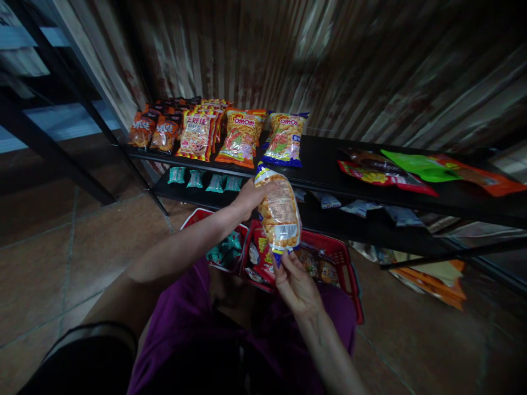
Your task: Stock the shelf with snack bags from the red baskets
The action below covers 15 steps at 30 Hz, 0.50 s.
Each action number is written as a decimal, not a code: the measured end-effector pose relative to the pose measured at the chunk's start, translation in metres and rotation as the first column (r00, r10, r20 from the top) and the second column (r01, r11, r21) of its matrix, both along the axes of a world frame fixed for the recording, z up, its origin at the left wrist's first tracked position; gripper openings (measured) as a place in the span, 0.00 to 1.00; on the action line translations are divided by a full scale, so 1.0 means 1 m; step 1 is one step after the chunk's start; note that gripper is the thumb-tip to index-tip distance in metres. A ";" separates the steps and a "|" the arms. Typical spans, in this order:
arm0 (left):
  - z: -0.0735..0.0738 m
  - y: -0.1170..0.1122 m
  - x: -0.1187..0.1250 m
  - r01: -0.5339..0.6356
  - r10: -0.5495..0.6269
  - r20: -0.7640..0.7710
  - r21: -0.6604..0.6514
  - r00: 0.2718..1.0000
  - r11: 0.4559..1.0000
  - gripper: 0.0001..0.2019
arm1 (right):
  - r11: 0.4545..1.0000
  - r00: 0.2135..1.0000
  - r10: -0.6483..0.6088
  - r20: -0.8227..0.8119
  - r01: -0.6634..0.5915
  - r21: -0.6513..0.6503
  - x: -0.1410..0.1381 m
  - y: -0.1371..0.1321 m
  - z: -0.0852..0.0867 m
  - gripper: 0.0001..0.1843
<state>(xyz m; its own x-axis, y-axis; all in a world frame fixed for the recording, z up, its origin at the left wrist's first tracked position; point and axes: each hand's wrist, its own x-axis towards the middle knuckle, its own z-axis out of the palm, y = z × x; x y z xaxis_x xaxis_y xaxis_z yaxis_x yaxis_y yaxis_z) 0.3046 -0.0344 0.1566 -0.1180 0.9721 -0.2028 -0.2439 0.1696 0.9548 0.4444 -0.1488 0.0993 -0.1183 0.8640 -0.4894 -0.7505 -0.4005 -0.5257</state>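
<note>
Between my two hands is a snack bag with blue ends, its printed back and barcode facing me. My left hand grips its upper left side, thumb across the front. Lower down, my right hand pinches the blue bottom corner. Just behind the bag, on the upper black shelf, stands an upright blue-edged snack bag. Left of it are orange-edged bags, then a row of yellow and red bags and small dark orange packets.
Red baskets holding snack packets stand on the tiled floor by my knees. Small teal packets and silvery packets lie on the lower shelf. Flat green and orange pouches lie on the right; more packets are on the floor.
</note>
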 end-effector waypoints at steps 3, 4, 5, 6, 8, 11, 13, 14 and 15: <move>-0.002 0.000 -0.002 0.020 -0.022 0.043 0.035 0.999 0.999 0.16 | 1.000 1.000 0.020 0.011 -0.020 0.004 -0.002 -0.002 -0.002 0.16; -0.004 0.000 -0.002 0.017 -0.019 0.068 0.034 0.998 0.999 0.15 | 1.000 1.000 0.021 0.019 -0.022 0.007 -0.002 -0.003 -0.003 0.16; -0.005 -0.001 -0.002 0.009 -0.012 0.093 0.029 0.996 1.000 0.15 | 1.000 0.999 0.023 0.027 -0.023 0.007 -0.003 -0.004 -0.004 0.16; -0.006 -0.001 -0.002 -0.003 0.000 0.116 0.025 0.993 1.000 0.16 | 1.000 0.999 0.022 0.035 -0.022 0.003 -0.004 -0.004 -0.005 0.17; -0.006 -0.003 -0.002 -0.033 0.029 0.158 0.024 0.987 0.999 0.16 | 1.000 0.999 0.008 0.051 -0.008 -0.012 -0.005 -0.006 -0.007 0.19; -0.003 -0.005 0.001 -0.056 0.044 0.231 0.047 0.972 0.997 0.16 | 1.000 0.997 -0.008 0.079 0.009 -0.019 -0.007 -0.008 -0.008 0.21; -0.001 -0.006 0.003 -0.083 0.072 0.259 0.032 0.963 0.996 0.15 | 1.000 0.995 -0.007 0.095 0.008 -0.006 -0.008 -0.009 -0.008 0.21; 0.000 -0.006 0.004 -0.109 0.100 0.264 0.020 0.959 0.994 0.15 | 1.000 0.995 -0.005 0.102 0.005 -0.001 -0.008 -0.009 -0.007 0.20; 0.001 -0.005 0.005 -0.139 0.132 0.264 0.007 0.955 0.990 0.14 | 1.000 0.994 -0.003 0.106 0.003 0.001 -0.008 -0.009 -0.007 0.20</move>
